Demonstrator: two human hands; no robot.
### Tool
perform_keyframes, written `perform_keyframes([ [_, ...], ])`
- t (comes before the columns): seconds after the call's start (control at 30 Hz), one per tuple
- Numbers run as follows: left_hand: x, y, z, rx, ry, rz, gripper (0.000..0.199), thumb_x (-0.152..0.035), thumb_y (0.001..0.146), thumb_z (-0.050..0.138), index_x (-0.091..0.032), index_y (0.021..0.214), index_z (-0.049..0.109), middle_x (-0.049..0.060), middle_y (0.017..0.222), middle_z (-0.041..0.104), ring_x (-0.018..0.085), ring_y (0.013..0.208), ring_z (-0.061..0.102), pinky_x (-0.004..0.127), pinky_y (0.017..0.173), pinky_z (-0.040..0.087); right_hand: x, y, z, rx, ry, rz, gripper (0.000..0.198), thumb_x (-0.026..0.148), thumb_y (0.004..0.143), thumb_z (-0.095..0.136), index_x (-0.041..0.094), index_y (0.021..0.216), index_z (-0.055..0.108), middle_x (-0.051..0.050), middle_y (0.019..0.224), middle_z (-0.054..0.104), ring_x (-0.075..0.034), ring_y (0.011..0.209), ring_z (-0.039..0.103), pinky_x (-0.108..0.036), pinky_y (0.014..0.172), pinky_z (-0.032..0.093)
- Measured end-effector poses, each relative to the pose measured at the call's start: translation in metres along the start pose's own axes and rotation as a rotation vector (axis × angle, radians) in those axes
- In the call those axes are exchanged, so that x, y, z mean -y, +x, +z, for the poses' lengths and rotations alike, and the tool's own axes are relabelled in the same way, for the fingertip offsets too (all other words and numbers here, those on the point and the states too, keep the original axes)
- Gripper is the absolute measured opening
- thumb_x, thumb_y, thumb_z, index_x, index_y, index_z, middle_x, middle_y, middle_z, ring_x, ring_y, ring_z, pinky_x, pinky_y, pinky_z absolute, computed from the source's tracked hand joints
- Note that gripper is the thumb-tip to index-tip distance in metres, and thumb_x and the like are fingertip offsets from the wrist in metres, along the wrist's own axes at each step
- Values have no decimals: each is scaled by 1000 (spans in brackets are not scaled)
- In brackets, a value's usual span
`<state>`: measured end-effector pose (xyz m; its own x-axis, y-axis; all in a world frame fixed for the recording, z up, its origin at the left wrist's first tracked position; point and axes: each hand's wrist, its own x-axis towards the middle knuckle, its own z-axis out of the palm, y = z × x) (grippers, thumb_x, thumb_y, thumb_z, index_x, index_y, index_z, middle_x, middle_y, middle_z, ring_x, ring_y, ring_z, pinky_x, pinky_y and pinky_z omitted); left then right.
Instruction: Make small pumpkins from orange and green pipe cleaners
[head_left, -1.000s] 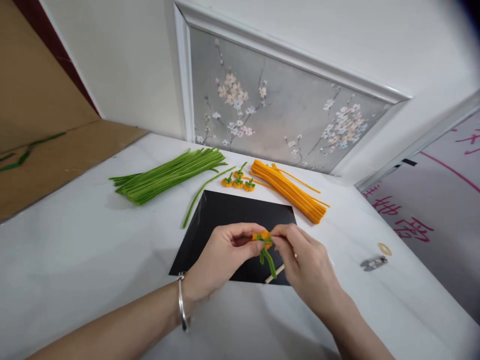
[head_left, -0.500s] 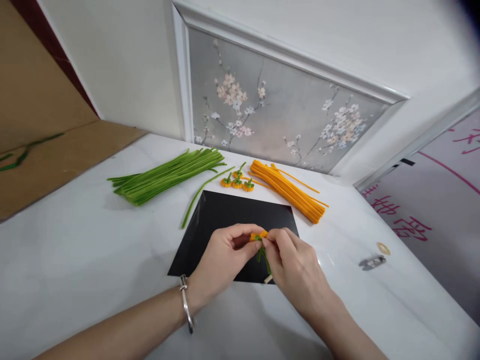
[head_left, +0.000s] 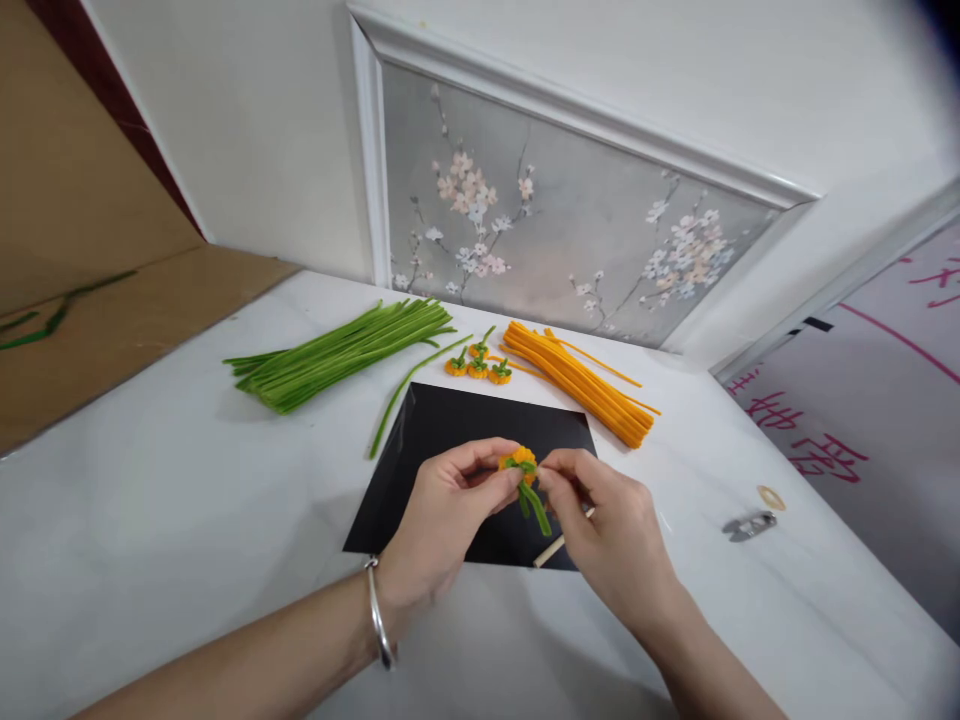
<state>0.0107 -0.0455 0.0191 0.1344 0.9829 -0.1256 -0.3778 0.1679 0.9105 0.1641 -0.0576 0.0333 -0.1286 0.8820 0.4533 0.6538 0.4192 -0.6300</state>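
Between thumb and fingers my left hand (head_left: 454, 510) grips a small orange pipe-cleaner pumpkin (head_left: 519, 459) with green leaf loops on it and a longer green end hanging down. My right hand (head_left: 604, 520) is pinched at the pumpkin's right side, on its green pipe cleaner (head_left: 534, 508); the fingertips partly hide the spot. Both hands are above a black mat (head_left: 480, 420). A pale stick (head_left: 551, 552) lies on the mat, partly beneath my right hand.
Several finished orange pumpkins (head_left: 478, 366) stand behind the mat. A green pipe-cleaner bundle (head_left: 345, 350) lies left, an orange bundle (head_left: 577, 380) right. One green stem (head_left: 397, 400) curves beside the mat. Thread snips (head_left: 750, 526) and a tan ring (head_left: 770, 497) lie far right.
The pumpkin has tilted up, showing more orange and its green loops. My right fingers have shifted slightly right, and more of the hanging green end and pale stick now shows.
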Motion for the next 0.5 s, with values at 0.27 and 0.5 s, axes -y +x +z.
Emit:
perform_keyframes([
  [0.27,-2,-2,1,-47,174,107,17,-16,70,75,-20,87,74,0,86,73,12,80,65,21,76,53,2,-2,14,-84,-186,-186,15,16,89,47,17,78,57,-1,66,59,-10,49,49,-21,45,37],
  [0.5,-2,-3,4,-34,-53,0,19,-19,73,75,-22,92,73,-2,91,70,10,83,64,20,77,54,-1,4,3,40,87,67,16,28,92,48,19,85,60,1,64,60,-11,52,56,-20,49,45],
])
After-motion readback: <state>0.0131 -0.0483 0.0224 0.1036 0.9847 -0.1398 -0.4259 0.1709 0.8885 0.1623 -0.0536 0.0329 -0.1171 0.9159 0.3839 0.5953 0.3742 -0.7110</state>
